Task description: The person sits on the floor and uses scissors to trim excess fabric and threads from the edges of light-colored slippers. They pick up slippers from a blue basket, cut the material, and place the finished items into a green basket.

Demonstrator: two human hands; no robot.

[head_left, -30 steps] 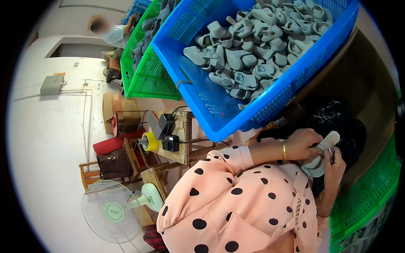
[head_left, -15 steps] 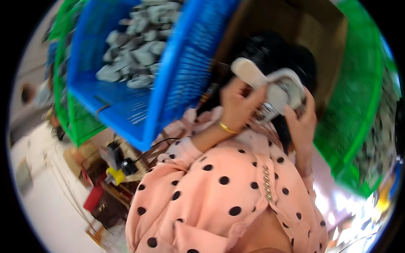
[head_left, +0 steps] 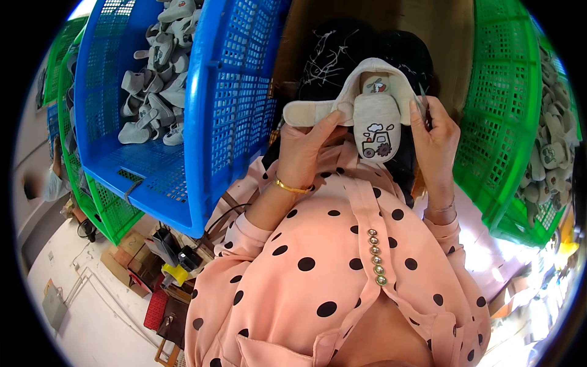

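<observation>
A pale grey baby shoe with a tractor picture on its toe is held up before me, its strap spread out to the left. My left hand pinches the shoe where the strap joins, thumb on top. At the opposite side my right hand grips the shoe's edge between thumb and fingers. A small pointed metal tool, like thread snips, shows at the right fingers; most of it is hidden by the hand.
To the left stands a blue plastic basket with many similar shoes. On the right is a green basket holding more shoes. A brown cardboard box lies beyond my dark-clothed knees, which carry white thread scraps.
The shoe has turned so its toe picture faces up toward me, and its strap now stretches left. My left hand has shifted left; the view has moved and sharpened.
</observation>
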